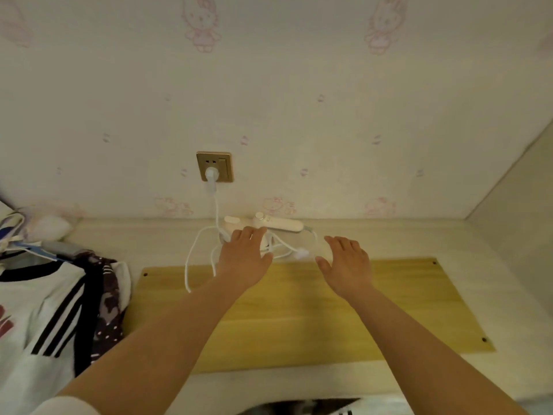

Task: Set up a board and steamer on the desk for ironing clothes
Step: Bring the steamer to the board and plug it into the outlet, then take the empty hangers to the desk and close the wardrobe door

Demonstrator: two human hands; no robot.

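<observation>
Pale wood board [314, 310] is my landmark, lying flat on the desk [466, 235] w/ a dark screw hole at each visible corner. I see both hands past its far edge, palms down, fingers straight and a bit spread, holding nothing.

Left hand [244, 254]: fingertips lie over the steamer's near side and the cord tangle; can't tell if they touch. Thumb points toward the right hand. Right hand [348, 262]: fingers wide, just beyond the board's far edge, right of the cord tangle, apart from the steamer as far as I can see. Both bare forearms cross over the board, back toward me.

Steamer [264, 223]: cream, long, lying on its side on the desk beyond the board's far edge, close against the wall [299, 100]. Its white cord [191, 256] loops between steamer and board, one loop draped onto the board's far left corner. Plug [211, 175] sits in a gold wall socket [215, 166] above and beyond the board's left part.

Left of the board: pile of clothes [45, 310], white w/ black stripes, plus a dark patterned piece, just beside the board's left edge. Wall has pink cartoon-print paper.
</observation>
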